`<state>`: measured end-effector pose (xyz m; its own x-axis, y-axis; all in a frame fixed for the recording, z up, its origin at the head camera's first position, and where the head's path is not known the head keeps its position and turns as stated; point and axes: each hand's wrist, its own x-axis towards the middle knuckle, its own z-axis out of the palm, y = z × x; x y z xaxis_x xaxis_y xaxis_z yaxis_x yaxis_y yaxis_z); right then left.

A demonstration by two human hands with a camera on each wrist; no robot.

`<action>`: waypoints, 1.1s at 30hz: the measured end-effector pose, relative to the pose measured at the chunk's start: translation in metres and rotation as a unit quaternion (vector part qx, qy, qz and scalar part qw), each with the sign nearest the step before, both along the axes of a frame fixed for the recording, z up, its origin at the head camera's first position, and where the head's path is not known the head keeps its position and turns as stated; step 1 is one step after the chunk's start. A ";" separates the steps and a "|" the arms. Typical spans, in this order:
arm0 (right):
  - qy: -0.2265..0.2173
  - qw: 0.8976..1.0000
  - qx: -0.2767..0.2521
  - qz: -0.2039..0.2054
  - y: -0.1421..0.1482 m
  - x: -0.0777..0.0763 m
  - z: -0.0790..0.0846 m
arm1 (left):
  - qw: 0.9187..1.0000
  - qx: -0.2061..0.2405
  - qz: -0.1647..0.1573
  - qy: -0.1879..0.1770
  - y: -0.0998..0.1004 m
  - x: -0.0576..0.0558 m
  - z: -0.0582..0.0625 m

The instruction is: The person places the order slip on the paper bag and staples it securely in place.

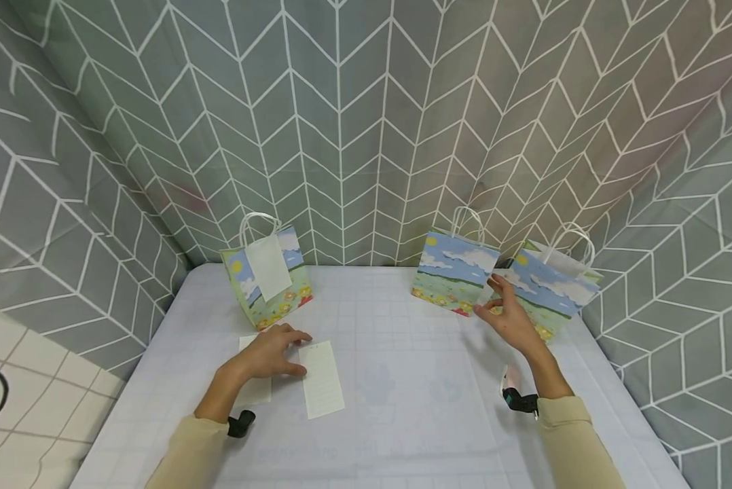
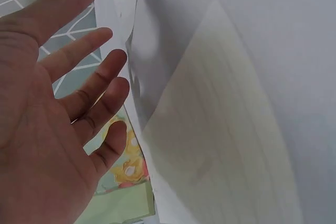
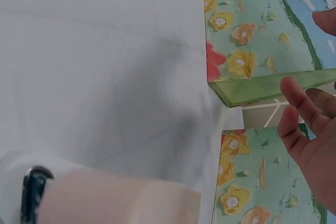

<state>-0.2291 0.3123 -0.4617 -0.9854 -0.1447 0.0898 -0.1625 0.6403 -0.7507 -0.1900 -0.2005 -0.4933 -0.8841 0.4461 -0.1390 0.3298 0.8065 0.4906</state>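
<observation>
My left hand [image 1: 271, 351] hovers with spread, loosely bent fingers over two pale paper cards. The thumb and index fingertips are right at the top of the lined card [image 1: 322, 384]; the other card [image 1: 256, 389] lies partly hidden beneath the hand. In the left wrist view the palm is bare beside the lined card [image 2: 220, 129]. My right hand [image 1: 508, 316] reaches to the right side edge of the middle paper bag [image 1: 454, 272], thumb and fingers apart. That bag has a painted sky, a meadow and white handles. The right wrist view shows no thing in the visible fingers [image 3: 296, 95].
The left paper bag [image 1: 295, 278] carries a white card [image 1: 268, 266] across its front. A matching right bag [image 1: 549, 285] stands just behind my right hand. Close to my right wrist is a small pink-and-white object [image 1: 511, 377]. A patterned curtain [image 1: 366, 136] hangs behind the white table [image 1: 390, 421].
</observation>
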 end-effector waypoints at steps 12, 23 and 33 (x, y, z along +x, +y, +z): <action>-0.018 1.000 -0.022 0.002 -0.007 -0.008 -0.004 | 1.000 -0.014 0.022 -0.006 0.010 0.005 -0.004; -0.013 1.000 0.006 -0.018 -0.012 -0.017 -0.008 | 0.999 -0.026 0.020 0.010 0.010 0.004 -0.008; 0.000 1.000 0.008 -0.021 -0.010 -0.018 -0.008 | 0.999 -0.013 0.008 0.037 0.010 0.005 -0.007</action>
<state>-0.2467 0.3027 -0.4692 -0.9907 -0.1044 0.0876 -0.1348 0.6580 -0.7409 -0.1848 -0.1903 -0.5003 -0.8997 0.4283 -0.0846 0.3508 0.8246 0.4438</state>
